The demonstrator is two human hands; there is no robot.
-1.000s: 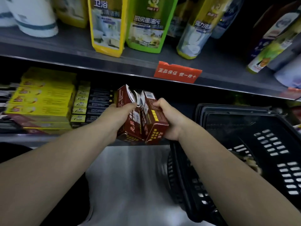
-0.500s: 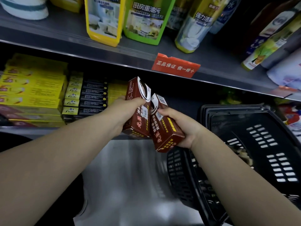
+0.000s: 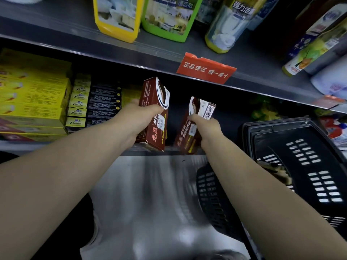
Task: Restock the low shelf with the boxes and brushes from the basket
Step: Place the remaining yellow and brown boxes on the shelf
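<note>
Left hand (image 3: 144, 113) and right hand (image 3: 208, 128) are bare, as are both forearms (image 3: 71, 171) as far as they show. A light grey garment (image 3: 150, 203), blurred, covers the body below.

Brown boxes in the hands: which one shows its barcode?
The brown box in the right hand: a barcode shows at its top. The brown box in the left hand shows none.

On the low shelf (image 3: 56, 145) stacked boxes (image 3: 33, 102) lie far left, the left box (image 3: 155, 113) and right box (image 3: 187, 136) apart at its near edge, the basket (image 3: 300, 143) near right, bottles (image 3: 116, 17) on the upper shelf (image 3: 75, 40).
</note>
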